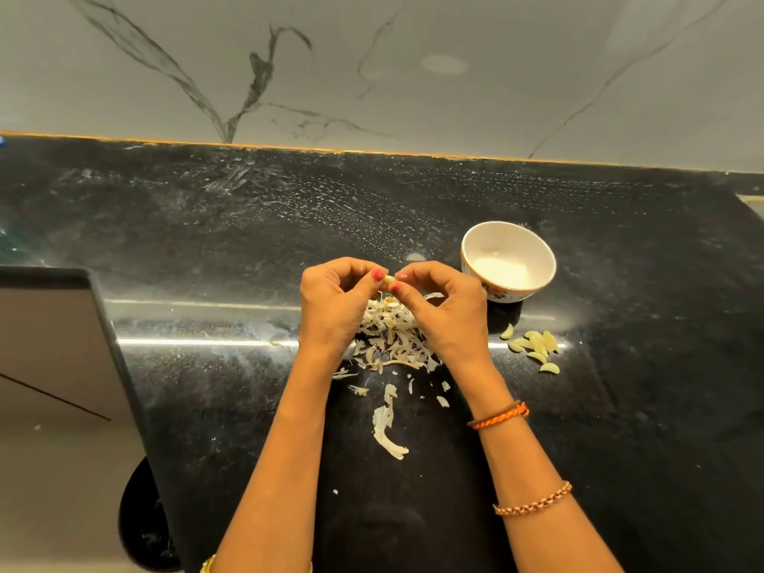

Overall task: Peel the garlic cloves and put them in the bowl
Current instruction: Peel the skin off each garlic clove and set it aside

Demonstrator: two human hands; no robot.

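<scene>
Left hand point(335, 301) and right hand point(444, 308) both pinching one garlic clove point(388, 280) above the peel pile point(392, 339); bowl point(508, 260) sitting right; peeled cloves point(535, 349) lying nearer.

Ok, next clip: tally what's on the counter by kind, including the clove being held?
Bowl: 1
Peeled cloves on the counter: about 7
Clove held between both hands: 1
Pile of skins: 1
Total: about 10
</scene>
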